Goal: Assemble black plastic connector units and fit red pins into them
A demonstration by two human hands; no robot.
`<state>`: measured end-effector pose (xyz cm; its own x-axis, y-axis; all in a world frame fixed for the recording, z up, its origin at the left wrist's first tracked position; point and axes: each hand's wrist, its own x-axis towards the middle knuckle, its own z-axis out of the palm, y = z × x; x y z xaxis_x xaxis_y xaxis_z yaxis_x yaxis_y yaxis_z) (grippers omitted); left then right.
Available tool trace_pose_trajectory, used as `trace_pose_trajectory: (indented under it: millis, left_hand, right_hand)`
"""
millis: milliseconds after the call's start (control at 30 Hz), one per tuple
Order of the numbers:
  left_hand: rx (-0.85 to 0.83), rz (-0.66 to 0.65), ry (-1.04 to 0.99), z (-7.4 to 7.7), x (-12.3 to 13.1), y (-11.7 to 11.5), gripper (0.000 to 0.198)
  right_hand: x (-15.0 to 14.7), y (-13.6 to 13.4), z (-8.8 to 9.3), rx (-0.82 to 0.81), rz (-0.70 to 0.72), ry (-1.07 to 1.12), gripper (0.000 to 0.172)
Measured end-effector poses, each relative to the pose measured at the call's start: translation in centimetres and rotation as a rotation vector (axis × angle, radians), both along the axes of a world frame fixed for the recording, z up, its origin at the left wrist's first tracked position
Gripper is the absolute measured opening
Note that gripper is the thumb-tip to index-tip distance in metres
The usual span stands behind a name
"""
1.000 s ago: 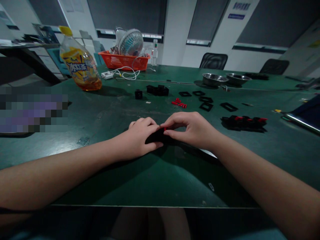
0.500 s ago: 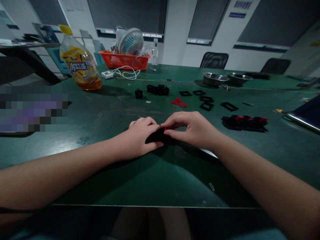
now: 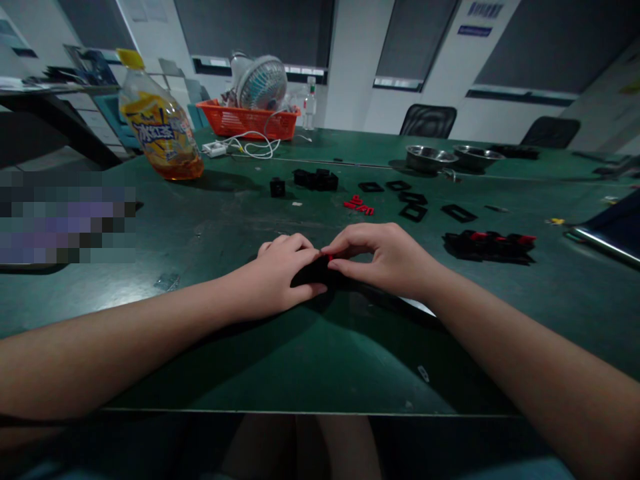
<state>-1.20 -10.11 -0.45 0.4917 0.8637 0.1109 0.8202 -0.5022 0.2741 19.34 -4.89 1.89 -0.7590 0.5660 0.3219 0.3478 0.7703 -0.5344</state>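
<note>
My left hand (image 3: 280,273) is closed round a small black block-like part (image 3: 313,272) on the green table, thumb on the near side and fingers on the far side. From the right, my right hand (image 3: 383,260) pinches a small red piece (image 3: 330,257) between thumb and forefinger, against the top of the black part. Most of the red piece is hidden by the fingertips. Beyond my hands lie several loose red pieces (image 3: 359,205). Several flat black frames (image 3: 413,213) are spread to their right. A black assembly with red pieces in it (image 3: 490,247) sits right of my right hand.
Black blocks (image 3: 316,179) stand farther back. At the left is a tea bottle (image 3: 160,127); behind it, an orange basket (image 3: 250,123) holds a fan. A white cable (image 3: 257,145) lies before the basket. Two metal bowls (image 3: 431,159) stand at the back right.
</note>
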Motion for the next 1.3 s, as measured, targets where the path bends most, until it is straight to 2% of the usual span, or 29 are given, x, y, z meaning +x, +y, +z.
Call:
trace_pose_trajectory:
  millis: [700,1300]
  left_hand:
    - [-0.005,0.017,0.021,0.13,0.14,-0.06,0.042]
    - [-0.018,0.004,0.008,0.35,0.09,-0.09,0.044]
  right_hand:
    - [-0.03,-0.03,0.14,0.006,-0.002,-0.007,0.013]
    - [-0.19,-0.16,0.27,-0.075,0.001,0.006,0.015]
